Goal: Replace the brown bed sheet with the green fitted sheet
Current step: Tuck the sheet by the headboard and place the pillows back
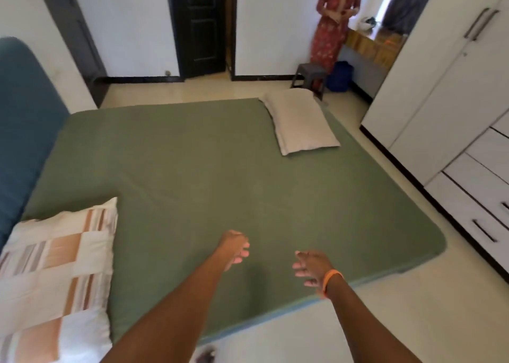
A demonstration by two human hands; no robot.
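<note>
Matt green cloth sheet (220, 175); floor (371, 321) seemingly glossy tile.

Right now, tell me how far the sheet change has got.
Done: the green fitted sheet covers the mattress, and no brown sheet is in view. In hand: left hand and right hand reach over it, fingers open, holding nothing. Left: the plain grey pillow lies at the far corner, the striped patchwork pillow near the blue headboard.

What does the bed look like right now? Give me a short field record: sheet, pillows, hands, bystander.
sheet: green fitted sheet covers the mattress, mostly smooth, faint creases
brown sheet: not in view
pillows: plain pillow at far corner; striped pillow near the blue headboard
hands: left hand and right hand open over the sheet, holding nothing
bystander: person standing by the far wall
</note>
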